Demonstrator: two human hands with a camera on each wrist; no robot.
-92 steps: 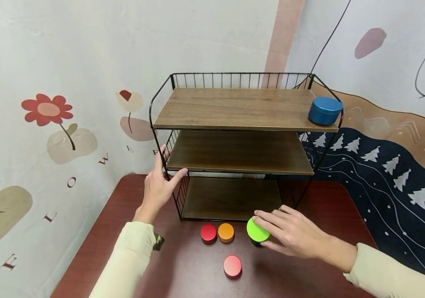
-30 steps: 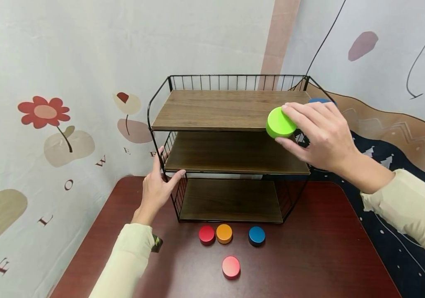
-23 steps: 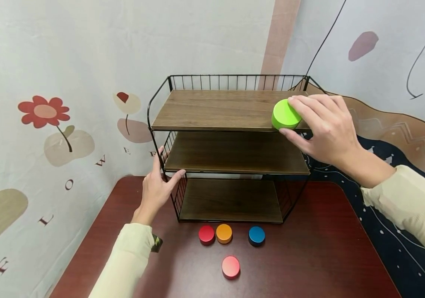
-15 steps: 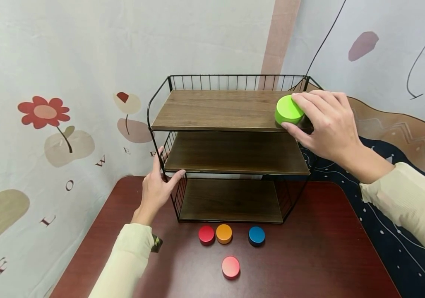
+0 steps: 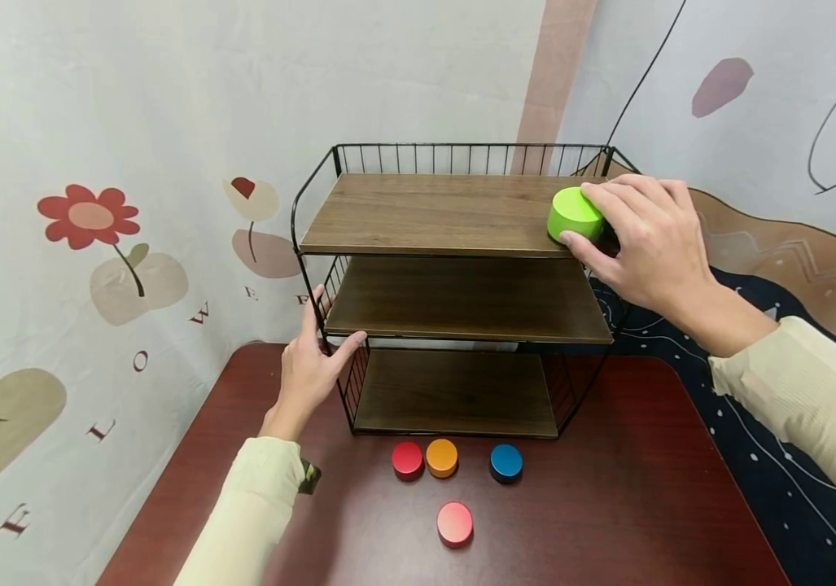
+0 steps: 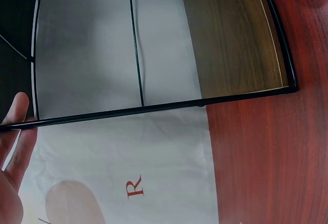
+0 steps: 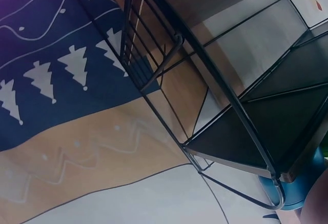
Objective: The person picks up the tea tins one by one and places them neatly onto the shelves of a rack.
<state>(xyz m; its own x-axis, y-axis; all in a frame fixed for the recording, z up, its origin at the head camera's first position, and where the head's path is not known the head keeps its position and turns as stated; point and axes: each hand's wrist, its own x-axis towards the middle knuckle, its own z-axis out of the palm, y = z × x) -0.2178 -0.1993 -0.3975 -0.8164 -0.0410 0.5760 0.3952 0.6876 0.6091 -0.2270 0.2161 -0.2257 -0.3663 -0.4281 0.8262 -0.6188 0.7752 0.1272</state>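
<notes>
A three-tier shelf rack (image 5: pixel 439 214) with wooden boards and black wire frame stands on the table. My left hand (image 5: pixel 304 370) grips its left side at the middle tier, thumb at the front edge and fingers behind the post. In the left wrist view, fingers (image 6: pixel 23 155) show around the black frame. My right hand (image 5: pixel 648 240) holds a round lime-green tin (image 5: pixel 574 212) by its right side, at the front right of the top board. A larger blue tin (image 7: pixel 296 187) at that corner shows in the right wrist view; the right hand covers it in the head view.
On the dark red table (image 5: pixel 608 505) before the rack lie small round tins: red (image 5: pixel 407 461), orange (image 5: pixel 442 458), blue (image 5: pixel 506 462) and, nearer, pinkish red (image 5: pixel 455 523). A small dark patterned object (image 5: pixel 310 477) lies by the left sleeve. Printed cloth hangs behind.
My right hand has lifted the green tin from over the small blue tin on the table to the top board, then edged right with it. The left hand has kept its place.
</notes>
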